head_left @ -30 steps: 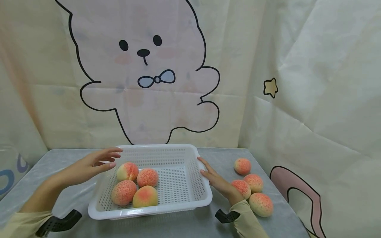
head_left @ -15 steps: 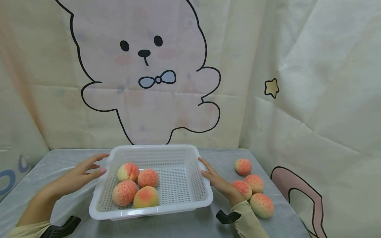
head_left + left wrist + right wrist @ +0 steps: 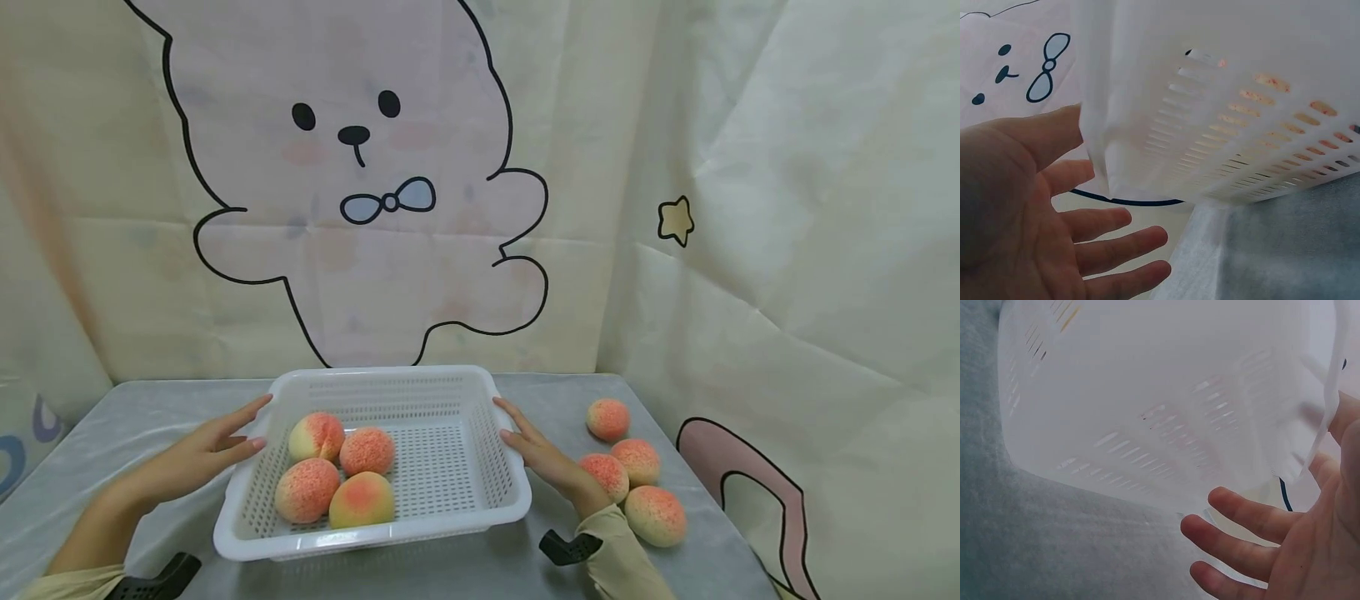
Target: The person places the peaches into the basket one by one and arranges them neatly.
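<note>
A white perforated plastic basket (image 3: 442,467) sits on the grey table, with several peaches (image 3: 367,450) grouped in its left half. My left hand (image 3: 191,458) is at the left rim, thumb and index finger reaching its edge. In the left wrist view, the other fingers (image 3: 1119,247) stretch out loosely beside the basket wall. At the right rim, my right hand (image 3: 547,454) touches the edge with thumb and index finger. Its remaining fingers (image 3: 1229,544) extend below the rim, outside the wall, in the right wrist view. Peach colour shows through the slots.
Several loose peaches (image 3: 637,462) lie on the table (image 3: 180,400) to the right, close to my right forearm. A printed cloth (image 3: 577,292) hangs behind the table, and another curtain (image 3: 810,250) hangs along the right side.
My left hand has moved from above the basket's left corner, down and left, to the left rim. My right hand stays at the right rim. The peaches in the basket keep their arrangement.
</note>
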A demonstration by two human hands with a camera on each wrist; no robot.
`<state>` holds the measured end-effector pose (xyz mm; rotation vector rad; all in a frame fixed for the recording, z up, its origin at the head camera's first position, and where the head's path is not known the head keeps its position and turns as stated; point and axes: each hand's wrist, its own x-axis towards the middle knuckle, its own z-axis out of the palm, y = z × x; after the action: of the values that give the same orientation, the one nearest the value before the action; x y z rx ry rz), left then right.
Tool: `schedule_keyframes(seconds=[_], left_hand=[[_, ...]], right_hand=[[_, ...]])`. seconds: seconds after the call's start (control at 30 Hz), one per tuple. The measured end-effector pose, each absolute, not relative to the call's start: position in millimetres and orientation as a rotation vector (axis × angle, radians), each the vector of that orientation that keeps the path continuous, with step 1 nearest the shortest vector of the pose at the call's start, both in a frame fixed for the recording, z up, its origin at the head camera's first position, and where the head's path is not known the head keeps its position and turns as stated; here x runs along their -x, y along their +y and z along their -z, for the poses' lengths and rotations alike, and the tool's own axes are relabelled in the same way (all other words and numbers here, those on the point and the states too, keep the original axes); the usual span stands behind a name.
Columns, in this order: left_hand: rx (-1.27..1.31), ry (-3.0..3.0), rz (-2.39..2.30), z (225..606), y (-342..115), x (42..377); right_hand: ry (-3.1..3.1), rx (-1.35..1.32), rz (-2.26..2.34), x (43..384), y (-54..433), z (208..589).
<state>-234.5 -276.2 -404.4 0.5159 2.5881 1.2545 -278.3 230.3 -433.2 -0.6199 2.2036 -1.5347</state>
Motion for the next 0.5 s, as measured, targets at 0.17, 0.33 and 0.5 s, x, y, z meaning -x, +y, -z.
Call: schedule_keyframes(seconds=[0.17, 0.33, 0.5], left_hand=[[-0.550, 2.581, -1.271, 404.3, -275.4, 236.3], [-0.547, 2.574, -1.269, 407.2, -275.1, 236.2], [-0.536, 2.556, -1.276, 411.6, -275.3, 237.7]], right_hand=[[2.199, 0.646, 1.539, 278.6, 230.0, 432.4], [2.197, 0.647, 1.537, 278.5, 230.2, 432.8], [2.216, 0.637, 1.534, 278.5, 229.8, 433.3]])
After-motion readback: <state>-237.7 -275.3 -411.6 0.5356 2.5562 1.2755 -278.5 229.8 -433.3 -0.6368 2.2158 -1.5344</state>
